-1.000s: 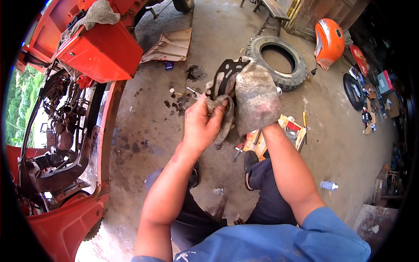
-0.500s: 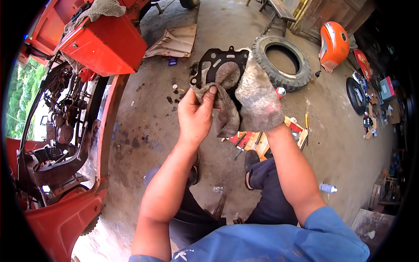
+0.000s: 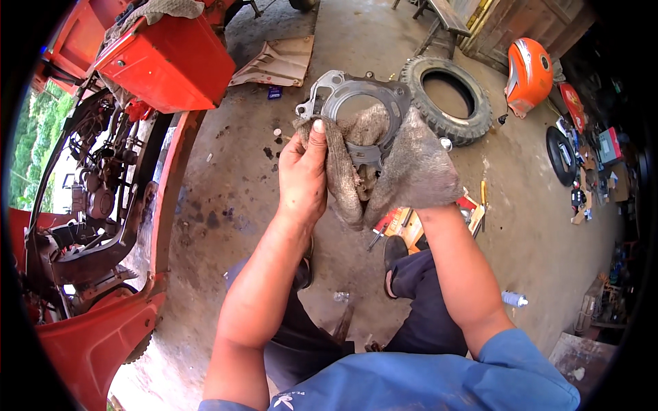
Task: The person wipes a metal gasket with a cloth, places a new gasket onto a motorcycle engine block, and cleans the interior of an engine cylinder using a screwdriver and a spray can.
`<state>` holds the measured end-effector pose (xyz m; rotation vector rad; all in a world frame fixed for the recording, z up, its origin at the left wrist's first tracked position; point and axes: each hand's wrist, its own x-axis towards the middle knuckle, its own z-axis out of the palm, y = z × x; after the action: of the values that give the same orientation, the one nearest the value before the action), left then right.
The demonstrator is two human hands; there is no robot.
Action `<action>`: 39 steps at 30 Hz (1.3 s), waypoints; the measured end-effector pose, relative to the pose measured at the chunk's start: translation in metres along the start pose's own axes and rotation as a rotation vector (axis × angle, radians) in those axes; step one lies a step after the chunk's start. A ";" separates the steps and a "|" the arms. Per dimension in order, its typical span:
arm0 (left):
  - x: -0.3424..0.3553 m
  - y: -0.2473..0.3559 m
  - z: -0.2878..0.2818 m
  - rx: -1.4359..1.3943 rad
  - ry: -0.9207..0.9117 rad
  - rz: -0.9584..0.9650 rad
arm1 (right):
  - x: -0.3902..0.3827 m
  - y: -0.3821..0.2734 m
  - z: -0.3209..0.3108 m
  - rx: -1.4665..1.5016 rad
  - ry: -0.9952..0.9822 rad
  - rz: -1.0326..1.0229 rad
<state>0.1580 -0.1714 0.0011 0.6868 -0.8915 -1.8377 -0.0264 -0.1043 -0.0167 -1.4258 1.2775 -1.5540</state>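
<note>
A grey metal engine cylinder (image 3: 395, 109) with a round bore is held up in front of me, its flat face turned toward me. My left hand (image 3: 303, 171) is closed at its lower left edge, thumb on top, pinching a dirty grey-brown rag (image 3: 340, 168) against the metal. Part of the rag is visible through the bore. More of the cloth drapes over my right hand (image 3: 439, 214) at the cylinder's right side. Only the wrist shows there, and the fingers are hidden.
Beyond the cylinder lies a tyre (image 3: 473, 130). Tools rest on a red and yellow sheet (image 3: 409, 229) near my feet. At left stands a red vehicle (image 3: 168, 65) with its engine bared. An orange fuel tank (image 3: 528, 75) and a spray can (image 3: 514, 299) are to the right.
The cylinder has tipped so that its grey face and open bore show, where a dark outline showed before. The right-hand side of the rag has swung slightly right and down.
</note>
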 end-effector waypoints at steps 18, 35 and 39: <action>-0.006 -0.002 -0.002 -0.174 -0.218 -0.129 | 0.010 -0.005 -0.002 1.002 0.067 0.298; 0.001 -0.020 -0.002 -0.359 -0.075 -0.271 | -0.007 0.017 -0.009 -0.283 0.142 -0.085; 0.001 -0.021 -0.002 -0.376 -0.061 -0.269 | -0.008 0.019 -0.006 0.278 0.106 0.019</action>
<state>0.1482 -0.1666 -0.0170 0.5332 -0.4839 -2.1994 -0.0339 -0.1013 -0.0372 -1.1668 1.0809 -1.7370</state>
